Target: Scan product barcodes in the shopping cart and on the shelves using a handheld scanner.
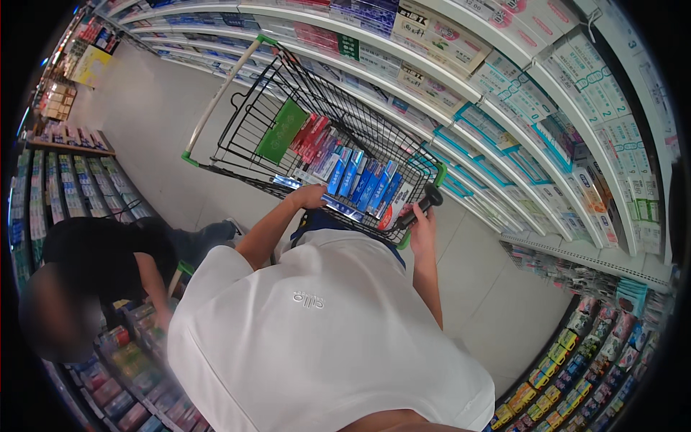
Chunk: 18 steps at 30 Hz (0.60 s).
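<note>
Left hand (311, 196) at cart (283, 131), grip unclear; right hand (423, 223) clasping black device (433, 195); grey tiled floor (162, 115), stocked shelves (586, 250).

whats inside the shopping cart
Inside the shopping cart, red boxes lie by the green panel, blue-and-white boxes next to them, and a red-and-white box at the opposite end. Whatever is beneath them is covered and cannot be seen.

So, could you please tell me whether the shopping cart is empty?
It is not empty: blue boxes and red boxes sit inside the wire shopping cart.
</note>
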Each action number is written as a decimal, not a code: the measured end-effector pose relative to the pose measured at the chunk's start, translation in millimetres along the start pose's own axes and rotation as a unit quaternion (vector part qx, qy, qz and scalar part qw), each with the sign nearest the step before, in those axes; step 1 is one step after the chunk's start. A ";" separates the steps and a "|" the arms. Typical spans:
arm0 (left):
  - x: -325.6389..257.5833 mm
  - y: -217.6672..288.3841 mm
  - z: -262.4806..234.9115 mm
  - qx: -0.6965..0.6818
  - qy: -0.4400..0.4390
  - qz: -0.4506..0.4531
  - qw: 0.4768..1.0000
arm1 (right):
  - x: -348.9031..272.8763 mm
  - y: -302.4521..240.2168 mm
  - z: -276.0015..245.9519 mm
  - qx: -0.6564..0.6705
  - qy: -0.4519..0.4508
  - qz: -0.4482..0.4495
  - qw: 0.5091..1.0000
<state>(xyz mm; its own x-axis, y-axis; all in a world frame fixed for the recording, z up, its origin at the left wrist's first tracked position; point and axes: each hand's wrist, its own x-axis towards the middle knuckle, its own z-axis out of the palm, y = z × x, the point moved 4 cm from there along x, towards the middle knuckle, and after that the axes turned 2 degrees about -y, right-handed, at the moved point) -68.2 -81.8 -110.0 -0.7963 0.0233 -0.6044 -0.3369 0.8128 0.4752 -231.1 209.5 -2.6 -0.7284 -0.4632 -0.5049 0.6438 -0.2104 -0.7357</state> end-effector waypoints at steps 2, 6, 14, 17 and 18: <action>4.1 -6.0 -30.2 -0.015 0.038 -0.017 0.999 | 3.6 7.1 12.7 -0.008 0.005 -0.001 1.000; 3.2 3.1 -139.4 0.015 0.232 0.012 0.973 | 5.1 7.5 49.2 -0.048 -0.002 -0.002 0.999; 10.0 8.9 -393.3 0.007 0.550 0.148 0.822 | 1.9 18.0 87.4 -0.056 0.039 -0.007 0.998; 22.4 21.5 -455.6 0.057 0.562 0.188 0.804 | -0.7 24.4 94.0 -0.064 0.057 -0.007 0.996; 27.5 27.0 -471.7 0.117 0.578 0.206 0.781 | -0.7 26.7 96.7 -0.061 0.061 -0.011 0.996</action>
<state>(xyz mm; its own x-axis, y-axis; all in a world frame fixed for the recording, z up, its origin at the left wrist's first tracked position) -336.2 -333.8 187.8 -0.7795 -0.1205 0.6147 0.0609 0.9621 0.2658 -190.8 121.0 21.8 -0.7697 -0.3492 -0.5344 0.5999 -0.1097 -0.7925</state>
